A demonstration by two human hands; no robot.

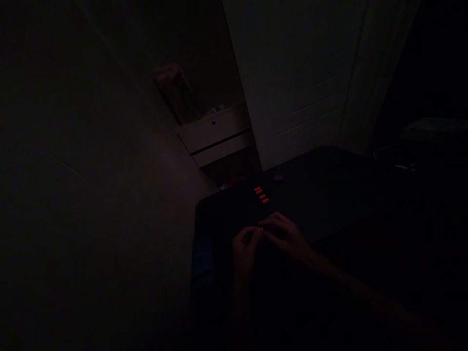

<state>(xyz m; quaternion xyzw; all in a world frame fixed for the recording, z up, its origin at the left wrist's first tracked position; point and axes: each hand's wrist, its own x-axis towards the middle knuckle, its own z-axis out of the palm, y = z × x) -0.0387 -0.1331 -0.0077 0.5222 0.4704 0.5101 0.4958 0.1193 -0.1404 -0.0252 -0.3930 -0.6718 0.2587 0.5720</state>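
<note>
The room is very dark. My left hand (245, 246) and my right hand (287, 235) meet over a dark table (329, 195), fingertips together as in a pinch. A tiny orange-red bit shows between the fingertips; I cannot make out what it is. Just beyond the hands, a short row of small orange-red pieces (262, 195) lies on the table. Both hands have their fingers curled inward.
A pale door (303, 73) stands behind the table. A low white drawer unit (217, 136) sits at the wall, with a pinkish bag or box (175, 87) on it. Dim shapes lie at the table's far right (398, 156). Floor lies to the left.
</note>
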